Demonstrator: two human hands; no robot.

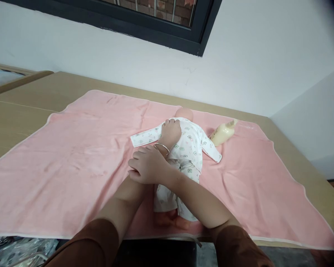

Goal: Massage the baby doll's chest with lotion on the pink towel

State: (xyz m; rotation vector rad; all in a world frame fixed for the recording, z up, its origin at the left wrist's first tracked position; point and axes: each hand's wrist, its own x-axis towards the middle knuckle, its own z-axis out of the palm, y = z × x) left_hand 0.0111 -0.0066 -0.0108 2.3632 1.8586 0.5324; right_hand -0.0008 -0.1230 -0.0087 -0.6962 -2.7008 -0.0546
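A baby doll (187,141) in a white printed top and trousers lies stretched out, head toward the wall, its face not visible. My left hand (171,131), with a silver bangle (161,148) on the wrist, rests on the doll's upper body by the shoulder. Its fingers are curled down, and their tips are hidden. Just below the bangle, my right hand (148,163) is wrapped over my left forearm. The doll's bare feet (172,219) show between my arms. To the right of the doll, a cream pump bottle (223,133) lies tilted near its sleeve.
A pink blanket (80,155) with wrinkles covers much of the wooden table (30,94). Behind it stand a white wall (231,74) and a dark window frame (183,40). Clear plastic bags (25,250) sit below the table edge at lower left.
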